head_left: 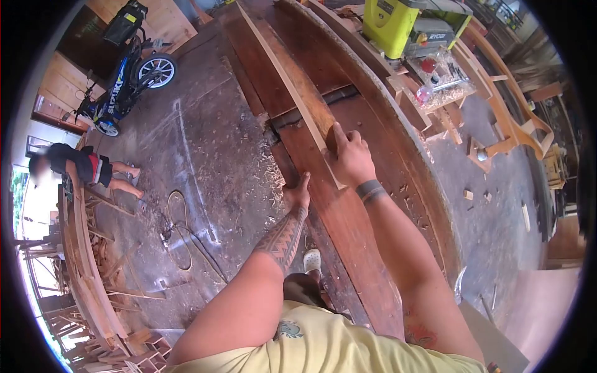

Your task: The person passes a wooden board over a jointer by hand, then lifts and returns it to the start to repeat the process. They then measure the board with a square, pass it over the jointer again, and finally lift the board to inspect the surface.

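A long, narrow wooden strip [297, 99] with a pale edge runs away from me, lying over wide reddish-brown planks [348, 233]. My right hand [352, 160] is closed over the near end of this strip, its index finger stretched forward along the wood. To the left and a little nearer, my left hand [297, 193] grips the left edge of the reddish-brown plank, thumb up and the other fingers partly hidden by the edge. A dark crosspiece [286, 118] shows beyond both hands.
A green RYOBI machine [392, 28] stands at upper right, near a shavings-covered board [451, 81]. A curved wooden frame [519, 127] is at right. Shavings [268, 177] lie left of the planks. A cord [202, 248], a motorbike [124, 87] and another person [84, 165] are farther left.
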Motion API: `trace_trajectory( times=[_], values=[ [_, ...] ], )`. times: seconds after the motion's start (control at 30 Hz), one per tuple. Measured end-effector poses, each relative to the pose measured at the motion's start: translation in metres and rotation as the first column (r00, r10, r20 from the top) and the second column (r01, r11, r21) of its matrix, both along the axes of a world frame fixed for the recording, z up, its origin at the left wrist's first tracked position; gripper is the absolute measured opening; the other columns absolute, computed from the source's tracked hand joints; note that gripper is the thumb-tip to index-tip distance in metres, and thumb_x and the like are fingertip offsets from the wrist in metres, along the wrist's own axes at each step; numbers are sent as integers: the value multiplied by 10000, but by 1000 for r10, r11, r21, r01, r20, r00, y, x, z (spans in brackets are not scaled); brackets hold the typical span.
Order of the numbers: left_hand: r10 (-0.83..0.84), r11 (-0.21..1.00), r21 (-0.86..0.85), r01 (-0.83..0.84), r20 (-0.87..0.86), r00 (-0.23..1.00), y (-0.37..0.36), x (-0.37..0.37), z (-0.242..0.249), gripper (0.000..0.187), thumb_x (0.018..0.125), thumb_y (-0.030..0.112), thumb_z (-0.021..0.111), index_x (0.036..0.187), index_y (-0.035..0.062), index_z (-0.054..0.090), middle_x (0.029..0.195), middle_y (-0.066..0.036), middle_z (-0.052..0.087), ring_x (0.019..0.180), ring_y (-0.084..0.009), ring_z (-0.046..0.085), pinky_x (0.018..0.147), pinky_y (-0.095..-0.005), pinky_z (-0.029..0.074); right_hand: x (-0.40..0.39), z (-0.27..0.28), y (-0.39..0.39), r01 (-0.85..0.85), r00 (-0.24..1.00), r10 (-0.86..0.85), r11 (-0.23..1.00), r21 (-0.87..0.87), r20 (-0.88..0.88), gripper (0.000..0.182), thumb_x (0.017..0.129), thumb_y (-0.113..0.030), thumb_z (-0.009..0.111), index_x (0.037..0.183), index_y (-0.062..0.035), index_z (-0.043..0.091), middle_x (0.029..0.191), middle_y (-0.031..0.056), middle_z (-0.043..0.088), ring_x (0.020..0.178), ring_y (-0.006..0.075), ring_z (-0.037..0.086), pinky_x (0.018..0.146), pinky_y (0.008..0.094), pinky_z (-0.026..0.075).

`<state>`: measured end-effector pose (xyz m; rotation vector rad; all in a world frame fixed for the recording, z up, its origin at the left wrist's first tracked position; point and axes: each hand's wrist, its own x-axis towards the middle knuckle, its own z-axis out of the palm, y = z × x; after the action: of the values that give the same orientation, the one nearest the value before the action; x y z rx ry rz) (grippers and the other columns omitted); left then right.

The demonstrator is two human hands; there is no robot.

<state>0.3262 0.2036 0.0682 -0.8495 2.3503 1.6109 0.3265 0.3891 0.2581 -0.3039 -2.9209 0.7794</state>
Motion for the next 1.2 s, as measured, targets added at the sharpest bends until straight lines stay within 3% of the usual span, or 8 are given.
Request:
trace_trajectory(
  times=[0.17, 0.27, 0.67, 0.87, 0.97, 1.07, 1.17, 1.2],
  values=[
    [20, 999, -41, -18, 38, 999, 1, 1, 2, 1017, 777, 667, 959, 1310, -153, 680, 1324, -293, 756, 1226, -401, 741, 1053, -491, 599, -12, 1, -2, 3, 1000, -3, 1000, 2, 0, 784, 1011, -422, 738, 1673, -95, 472, 1350, 295, 641, 1179, 510, 677, 1061, 542, 566],
    [34, 999, -2, -34, -44, 998, -3, -1, -33, 1007, 781, 659, 959, 1305, -157, 690, 1314, -296, 761, 1216, -409, 746, 1048, -493, 598, -18, -5, -3, -6, 998, 7, 1000, 24, -65, 800, 1008, -412, 735, 1670, -54, 464, 1305, 312, 646, 1093, 514, 681, 1004, 550, 576],
    [-10, 996, -89, 17, 83, 997, 2, 4, 15, 982, 790, 708, 919, 1321, -89, 700, 1301, -256, 778, 1237, -394, 744, 1085, -482, 576, -51, -9, -6, -3, 997, 4, 1000, 21, -72, 803, 996, -414, 740, 1668, -62, 476, 1313, 310, 642, 1099, 518, 681, 996, 548, 585],
    [-24, 1000, -14, 24, -27, 999, -1, 5, 3, 1006, 781, 737, 906, 1320, -85, 696, 1298, -261, 775, 1244, -404, 739, 1094, -492, 570, -70, -9, -8, -1, 998, 2, 1000, 13, -55, 808, 997, -428, 739, 1672, -71, 471, 1326, 318, 631, 1117, 527, 673, 988, 558, 590],
    [-21, 992, -122, 29, 71, 997, -2, 3, -18, 1041, 774, 771, 885, 1340, -80, 684, 1328, -261, 763, 1261, -407, 729, 1103, -503, 563, -81, -13, -8, -6, 999, 6, 1000, 14, -39, 810, 1001, -436, 737, 1676, -81, 464, 1333, 320, 625, 1116, 529, 674, 984, 563, 591],
    [-23, 998, -54, 24, 18, 1000, -4, 3, -33, 1063, 771, 793, 869, 1352, -76, 676, 1346, -262, 753, 1272, -407, 722, 1112, -511, 555, -91, -12, -9, -3, 999, 4, 1000, 21, -43, 819, 1004, -443, 736, 1685, -91, 450, 1339, 316, 620, 1124, 532, 674, 985, 566, 592],
    [-19, 991, -129, 34, 110, 994, -2, 5, 5, 1026, 775, 758, 887, 1350, -66, 680, 1330, -264, 759, 1256, -410, 731, 1102, -510, 562, -100, -8, -10, -3, 1000, 3, 1000, -1, -18, 829, 1002, -445, 741, 1692, -98, 439, 1337, 313, 620, 1140, 537, 672, 997, 571, 589],
    [-16, 996, -83, 22, 83, 996, -2, 5, 7, 1010, 779, 742, 893, 1349, -64, 681, 1328, -265, 760, 1249, -413, 733, 1097, -511, 565, -104, -9, -11, -7, 1000, 7, 1000, 3, -23, 828, 1001, -444, 742, 1691, -99, 439, 1337, 312, 620, 1145, 539, 671, 1000, 571, 587]
  ],
)
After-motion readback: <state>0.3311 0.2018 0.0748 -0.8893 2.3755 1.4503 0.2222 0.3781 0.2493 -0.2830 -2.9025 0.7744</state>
